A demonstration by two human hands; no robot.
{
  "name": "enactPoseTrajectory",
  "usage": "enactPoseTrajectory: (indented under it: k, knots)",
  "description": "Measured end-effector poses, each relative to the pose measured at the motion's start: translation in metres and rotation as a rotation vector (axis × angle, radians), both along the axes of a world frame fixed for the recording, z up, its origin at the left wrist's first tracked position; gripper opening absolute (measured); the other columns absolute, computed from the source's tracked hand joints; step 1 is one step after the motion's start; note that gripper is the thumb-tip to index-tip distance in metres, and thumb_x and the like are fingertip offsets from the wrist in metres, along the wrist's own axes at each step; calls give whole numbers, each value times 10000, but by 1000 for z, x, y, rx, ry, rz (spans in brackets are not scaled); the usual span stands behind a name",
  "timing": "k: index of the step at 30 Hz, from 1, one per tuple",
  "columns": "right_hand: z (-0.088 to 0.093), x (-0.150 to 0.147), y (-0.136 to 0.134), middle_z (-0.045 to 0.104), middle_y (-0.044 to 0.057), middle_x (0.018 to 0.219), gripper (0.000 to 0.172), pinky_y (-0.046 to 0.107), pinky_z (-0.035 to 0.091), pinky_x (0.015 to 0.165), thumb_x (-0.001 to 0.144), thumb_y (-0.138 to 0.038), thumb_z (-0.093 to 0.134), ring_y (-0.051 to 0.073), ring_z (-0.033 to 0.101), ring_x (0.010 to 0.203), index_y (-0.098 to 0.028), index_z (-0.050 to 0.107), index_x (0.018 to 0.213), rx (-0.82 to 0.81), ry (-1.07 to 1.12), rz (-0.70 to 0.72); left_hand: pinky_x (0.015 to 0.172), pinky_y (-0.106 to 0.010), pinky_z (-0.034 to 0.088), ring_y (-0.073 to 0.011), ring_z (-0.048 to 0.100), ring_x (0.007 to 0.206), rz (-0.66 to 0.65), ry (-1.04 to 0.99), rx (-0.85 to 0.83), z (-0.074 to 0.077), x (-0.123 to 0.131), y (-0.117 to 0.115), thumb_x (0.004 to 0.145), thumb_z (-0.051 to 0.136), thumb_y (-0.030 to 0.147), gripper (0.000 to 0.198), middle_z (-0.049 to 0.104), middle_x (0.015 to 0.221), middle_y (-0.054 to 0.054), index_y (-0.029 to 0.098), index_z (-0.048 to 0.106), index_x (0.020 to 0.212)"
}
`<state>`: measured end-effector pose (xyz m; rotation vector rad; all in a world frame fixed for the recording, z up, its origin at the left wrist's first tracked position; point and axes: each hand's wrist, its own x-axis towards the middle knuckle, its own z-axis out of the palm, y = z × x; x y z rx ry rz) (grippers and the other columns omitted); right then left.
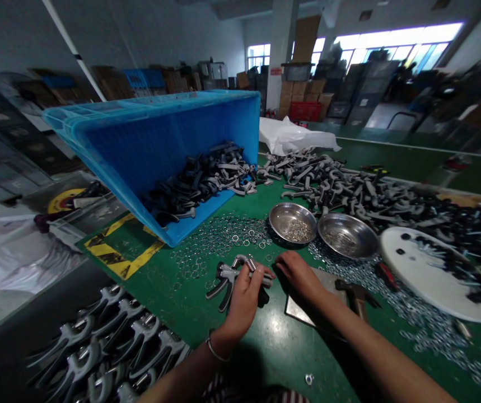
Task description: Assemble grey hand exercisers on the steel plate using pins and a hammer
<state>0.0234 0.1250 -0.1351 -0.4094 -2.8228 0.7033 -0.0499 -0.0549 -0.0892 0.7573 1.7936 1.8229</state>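
My left hand (242, 302) grips a grey and black hand-grip exerciser (225, 281) with a coiled metal spring (249, 264) at its top, and the handles point to the lower left. My right hand (299, 277) is palm down and open, just right of the exerciser's end. It lies over the edge of a flat steel plate (297, 309). A hammer (356, 295) lies to the right of that plate.
Two steel bowls (293, 222) hold small metal parts. Loose washers (219, 240) cover the green bench. A tilted blue crate (173, 140) holds black and grey handles, with more handle parts (341, 187) piled at right. Assembled grips (110, 347) lie at lower left, beside a round white board (433, 274).
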Motion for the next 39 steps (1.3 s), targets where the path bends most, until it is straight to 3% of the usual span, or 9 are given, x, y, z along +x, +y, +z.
enactPoseTrajectory:
  k: [6, 11, 14, 17, 22, 26, 33, 36, 39]
  knots:
    - [-3, -40, 5, 647, 123, 961, 95, 376, 423, 928, 877, -149, 585, 263, 565, 1021, -178, 635, 802, -111, 19, -36, 808, -281, 454, -162, 601, 840, -37, 31, -39, 0, 6, -6, 1007, 446, 405, 287, 637, 903, -44, 172, 601, 942]
    - [18, 3, -7, 675, 100, 983, 248, 376, 503, 822, 981, -345, 466, 216, 629, 880, -177, 641, 1035, -342, 121, -98, 883, -298, 424, -178, 579, 951, 32, 170, -21, 0, -3, -8, 1018, 429, 350, 231, 621, 986, -57, 181, 586, 999]
    - [25, 46, -35, 699, 100, 1024, 380, 345, 541, 748, 1000, -438, 449, 169, 655, 782, -179, 583, 1244, -879, 227, -183, 887, -303, 423, -182, 557, 956, -37, 255, -12, -2, 5, 5, 1019, 420, 326, 199, 588, 1002, -63, 180, 556, 1022]
    - [28, 72, -60, 705, 68, 919, 318, 264, 539, 690, 902, -414, 664, 131, 642, 740, -159, 685, 1092, -1572, 354, -244, 914, -312, 413, -182, 535, 975, -129, 324, -23, -5, 21, 19, 1031, 386, 309, 191, 556, 1013, -66, 182, 529, 1017]
    - [27, 81, -66, 695, 34, 825, 246, 209, 529, 633, 814, -332, 784, 108, 635, 695, -148, 722, 964, -1855, 394, -285, 925, -322, 403, -183, 509, 972, -187, 393, -72, -10, 39, 28, 1031, 379, 287, 162, 532, 1013, -64, 189, 507, 1015]
    - [28, 87, -66, 673, 6, 741, 251, 239, 538, 615, 843, -400, 740, 124, 635, 630, -165, 669, 897, -1511, 403, -323, 903, -336, 406, -193, 519, 958, -140, 318, -129, -8, 45, 27, 1029, 379, 324, 192, 539, 991, -63, 185, 510, 1005]
    - [29, 110, -69, 716, 53, 998, 205, 327, 539, 824, 931, -217, 617, 207, 674, 913, -261, 642, 1130, -244, 617, -147, 888, -321, 424, -193, 563, 958, -208, 124, -90, 9, 60, 22, 1023, 377, 402, 265, 596, 992, -63, 183, 525, 1033]
    - [25, 119, -69, 719, 78, 948, 335, 328, 549, 737, 990, -222, 502, 219, 670, 835, -233, 548, 1321, 23, 580, -88, 900, -327, 423, -197, 572, 951, -263, 110, -130, 5, 64, 24, 1009, 405, 415, 262, 615, 991, -60, 187, 531, 1035]
    - [19, 138, -49, 719, 76, 937, 415, 319, 549, 709, 1015, -277, 451, 213, 669, 807, -220, 467, 1426, 99, 334, -12, 866, -317, 432, -196, 571, 916, -288, 88, -156, -5, 63, 32, 996, 421, 437, 272, 619, 958, -48, 193, 540, 1012]
